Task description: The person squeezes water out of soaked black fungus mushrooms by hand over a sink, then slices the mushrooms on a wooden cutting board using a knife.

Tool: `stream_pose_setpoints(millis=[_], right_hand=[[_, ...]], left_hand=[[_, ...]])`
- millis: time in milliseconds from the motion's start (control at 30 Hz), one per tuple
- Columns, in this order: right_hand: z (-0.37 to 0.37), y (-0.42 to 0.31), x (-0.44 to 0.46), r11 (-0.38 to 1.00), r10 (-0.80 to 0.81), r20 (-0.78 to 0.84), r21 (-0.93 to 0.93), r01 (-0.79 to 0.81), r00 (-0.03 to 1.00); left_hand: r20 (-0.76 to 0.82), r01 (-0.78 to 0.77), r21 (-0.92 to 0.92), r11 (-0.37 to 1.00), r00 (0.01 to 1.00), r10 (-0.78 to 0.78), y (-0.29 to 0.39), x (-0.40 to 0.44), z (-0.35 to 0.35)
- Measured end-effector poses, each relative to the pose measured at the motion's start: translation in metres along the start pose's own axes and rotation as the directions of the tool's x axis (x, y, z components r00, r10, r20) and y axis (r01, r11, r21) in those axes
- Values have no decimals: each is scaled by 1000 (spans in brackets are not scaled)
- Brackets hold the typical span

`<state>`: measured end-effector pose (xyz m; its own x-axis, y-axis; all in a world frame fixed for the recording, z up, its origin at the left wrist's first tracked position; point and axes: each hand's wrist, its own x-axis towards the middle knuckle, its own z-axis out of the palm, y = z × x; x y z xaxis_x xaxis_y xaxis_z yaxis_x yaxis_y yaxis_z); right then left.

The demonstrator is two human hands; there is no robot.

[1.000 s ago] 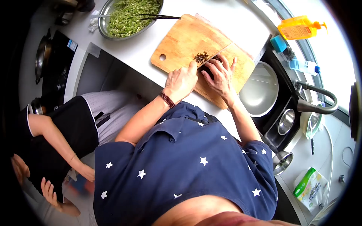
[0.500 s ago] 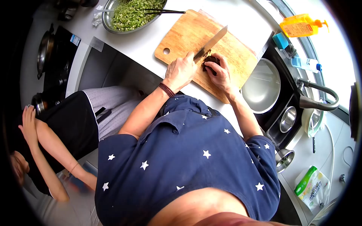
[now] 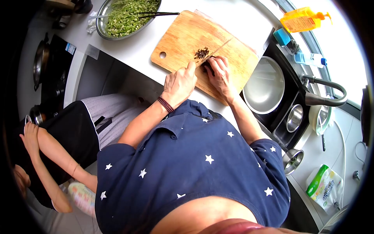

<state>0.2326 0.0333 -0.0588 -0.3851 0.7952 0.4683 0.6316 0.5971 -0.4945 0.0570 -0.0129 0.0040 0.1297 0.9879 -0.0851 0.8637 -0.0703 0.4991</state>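
My left hand (image 3: 179, 84) is closed round the handle of a kitchen knife (image 3: 216, 51), whose blade is seen almost edge-on over the wooden cutting board (image 3: 177, 37). Under the curled fingers of my right hand (image 3: 221, 76) is a dark brown food clump (image 3: 205, 67), possibly mushroom; most of it is hidden. The blade stands right beside those fingertips. To the left of the blade lies a small heap of dark chopped shreds (image 3: 201, 53) on the board.
A steel bowl of chopped greens (image 3: 130, 19) with chopsticks (image 3: 159, 14) stands at the upper left. On the right, a large bowl (image 3: 267, 87) sits in the sink near the faucet (image 3: 325, 99). An orange pump bottle (image 3: 302, 20) is by the window. Another person (image 3: 58, 140) is at left.
The knife has turned edge-on, and the dark shreds now show left of its blade. My right hand has shifted slightly left and lower. The whole view has moved a little.
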Motion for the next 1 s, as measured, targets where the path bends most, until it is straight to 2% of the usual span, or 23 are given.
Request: stream_pose_setpoints(millis=[133,433,533,667,733,800,833,933,1000], right_hand=[[-2,-2,3,998,-59,-19,-28,58,998],[3,1,3,997,-59,-31,54,61,998],[3,3,1,997,-58,-13,57,59,998],[3,5,5,991,-128,27,35,127,991],[5,16,10,981,-191,58,36,189,980],[10,28,17,975,-223,74,26,222,972],[8,28,15,975,-220,115,-1,221,969],[8,21,6,969,-245,51,-25,247,968],[4,18,1,972,-213,109,-73,222,971]], left_hand=[[10,-36,129,991,999,35,4,-2,3],[122,-19,146,989,992,1,3,2,-1],[107,-20,153,988,994,3,8,11,5],[83,50,39,998,995,-53,2,18,4],[130,179,-57,982,977,-171,-7,27,-3],[76,158,-157,975,986,-147,-24,31,1],[57,149,-142,979,988,-142,-28,30,2],[53,166,-233,958,986,-158,-29,23,-1],[20,167,-247,954,986,-167,-24,16,-1]])
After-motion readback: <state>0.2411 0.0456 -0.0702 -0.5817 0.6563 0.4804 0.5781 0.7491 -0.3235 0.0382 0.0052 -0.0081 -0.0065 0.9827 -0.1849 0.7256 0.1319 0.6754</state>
